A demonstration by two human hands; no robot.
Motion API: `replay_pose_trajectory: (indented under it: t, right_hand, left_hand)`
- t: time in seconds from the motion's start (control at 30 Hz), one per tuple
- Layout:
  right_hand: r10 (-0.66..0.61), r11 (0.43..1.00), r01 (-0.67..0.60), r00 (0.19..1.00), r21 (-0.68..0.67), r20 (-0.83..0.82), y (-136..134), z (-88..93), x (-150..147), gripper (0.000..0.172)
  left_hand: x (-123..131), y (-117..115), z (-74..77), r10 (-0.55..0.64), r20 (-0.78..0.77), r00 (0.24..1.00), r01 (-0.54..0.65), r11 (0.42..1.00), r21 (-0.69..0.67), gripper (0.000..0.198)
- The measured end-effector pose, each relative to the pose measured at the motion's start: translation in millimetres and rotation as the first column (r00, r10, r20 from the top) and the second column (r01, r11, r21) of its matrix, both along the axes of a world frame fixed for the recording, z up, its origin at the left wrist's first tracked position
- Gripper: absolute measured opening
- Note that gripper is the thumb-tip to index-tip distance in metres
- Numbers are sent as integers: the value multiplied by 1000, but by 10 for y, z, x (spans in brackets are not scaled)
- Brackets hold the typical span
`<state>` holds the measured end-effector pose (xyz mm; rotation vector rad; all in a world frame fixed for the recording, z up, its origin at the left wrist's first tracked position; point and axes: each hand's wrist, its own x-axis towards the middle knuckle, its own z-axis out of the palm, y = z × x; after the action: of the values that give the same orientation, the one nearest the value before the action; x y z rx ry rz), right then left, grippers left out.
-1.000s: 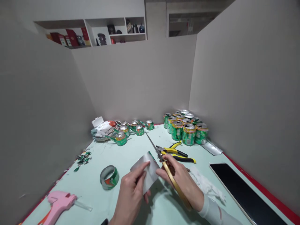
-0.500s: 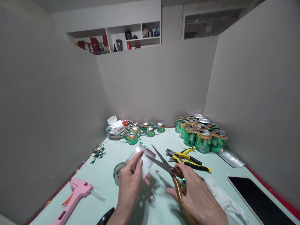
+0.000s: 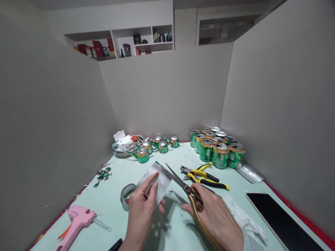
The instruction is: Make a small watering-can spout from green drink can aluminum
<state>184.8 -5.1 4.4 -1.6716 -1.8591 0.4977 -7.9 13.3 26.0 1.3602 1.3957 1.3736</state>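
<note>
Head view: green cans (image 3: 220, 157), contents hidden, stand beyond the scissors (image 3: 186, 188).

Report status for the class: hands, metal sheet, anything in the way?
Left hand holding metal sheet. Right hand on scissors, blades parted at sheet's edge. Yellow-handled pliers beyond right hand, seemingly not in the way.

A small craft workspace is suggested: enclosed by plain grey partition panels (image 3: 162, 94), with short green metal cans (image 3: 143, 156) set beyond the fingers (image 3: 149, 183) and a pink plastic glue gun (image 3: 78, 218) laid to their left.
</note>
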Motion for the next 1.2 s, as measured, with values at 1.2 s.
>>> replay_pose_trajectory:
  t: [1.2]
  right_hand:
    - [-39,991,53,993,-126,110,-374,86,351,25]
  left_hand:
    - [307,-167,-267,-274,131,953,290,949,-124,59]
